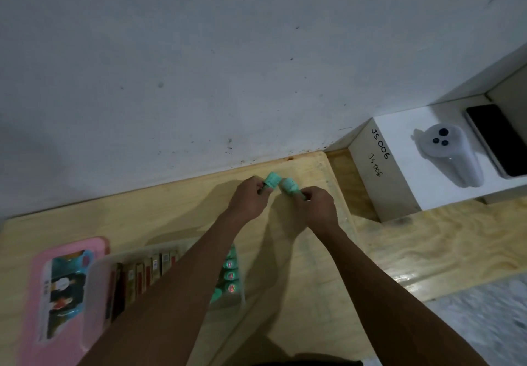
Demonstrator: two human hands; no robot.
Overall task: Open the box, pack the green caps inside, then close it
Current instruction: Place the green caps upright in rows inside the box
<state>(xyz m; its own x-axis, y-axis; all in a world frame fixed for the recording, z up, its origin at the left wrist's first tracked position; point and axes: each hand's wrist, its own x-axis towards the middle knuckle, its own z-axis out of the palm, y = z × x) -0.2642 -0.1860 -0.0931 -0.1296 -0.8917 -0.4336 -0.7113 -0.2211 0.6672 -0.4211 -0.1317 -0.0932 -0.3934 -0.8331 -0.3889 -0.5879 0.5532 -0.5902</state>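
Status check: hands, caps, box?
Left hand and right hand each grip a green cap near the wall. Box open, caps inside. Nothing blocking.

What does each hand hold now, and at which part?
Each hand holds one green cap by its near end: left hand the left cap, right hand the right cap.

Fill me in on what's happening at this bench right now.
A person is working with bare hands at the far edge of a wooden table, near the wall. The left hand holds one green cap and the right hand holds another green cap, the two close together. Nearer the person, a clear box sits open, with more green caps lined up inside. Its pink lid lies beside it.
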